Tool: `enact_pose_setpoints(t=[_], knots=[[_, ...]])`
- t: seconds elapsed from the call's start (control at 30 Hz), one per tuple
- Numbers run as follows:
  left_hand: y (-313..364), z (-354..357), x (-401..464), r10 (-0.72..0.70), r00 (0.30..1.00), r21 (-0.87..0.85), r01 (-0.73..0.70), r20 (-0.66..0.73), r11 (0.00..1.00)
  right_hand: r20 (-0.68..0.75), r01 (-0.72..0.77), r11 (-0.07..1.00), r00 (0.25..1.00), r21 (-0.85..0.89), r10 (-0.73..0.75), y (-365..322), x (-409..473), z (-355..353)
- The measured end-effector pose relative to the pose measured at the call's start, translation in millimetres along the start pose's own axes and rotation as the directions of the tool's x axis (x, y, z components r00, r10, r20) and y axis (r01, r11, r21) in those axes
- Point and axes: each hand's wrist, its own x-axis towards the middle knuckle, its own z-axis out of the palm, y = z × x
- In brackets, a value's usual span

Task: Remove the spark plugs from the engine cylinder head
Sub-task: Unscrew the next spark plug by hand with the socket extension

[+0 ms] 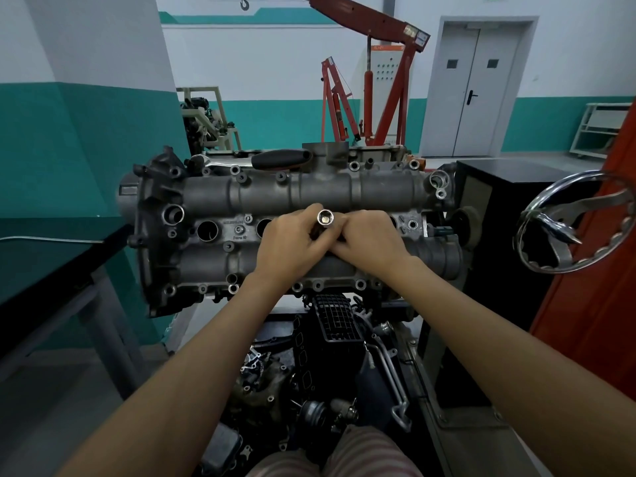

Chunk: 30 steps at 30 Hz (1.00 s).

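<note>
The grey engine cylinder head (pixel 261 194) sits on a stand in front of me, with a row of round spark plug wells along its middle; one open well (pixel 207 231) shows at the left. My left hand (pixel 292 242) grips a shiny metal socket (pixel 325 217) whose open end points up toward me. My right hand (pixel 368 237) is curled against the socket's lower part, touching my left hand. What the right fingers hold is hidden. No spark plug is visible.
A black-handled tool (pixel 280 159) lies on the far side of the head. A chrome handwheel (pixel 571 222) sticks out at the right beside an orange panel (pixel 599 287). A dark workbench (pixel 51 270) stands left. Loose engine parts (pixel 327 356) lie below. A red engine crane (pixel 378 80) stands behind.
</note>
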Motion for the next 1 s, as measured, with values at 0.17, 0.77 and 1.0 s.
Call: enact_pose_setpoints(t=[0.17,0.77,1.0], knots=[[2.0,-0.8,-1.4,0.045,0.999,-0.005,-0.045,0.004,0.999,-0.019,0.001,0.999,1.0,0.051,0.0,-0.5,-0.4,-0.4],[3.8,-2.3,-1.2,0.026,0.999,-0.002,-0.026,0.022,1.0,-0.06,0.02,0.994,0.998,0.109,-0.014,-3.3,-2.0,-2.8],[-2.3,2.0,-0.9,-0.014,1.0,0.055,0.014,-0.007,0.998,-0.092,0.034,0.998,0.995,0.057,-0.029,-3.6,-0.8,-4.7]])
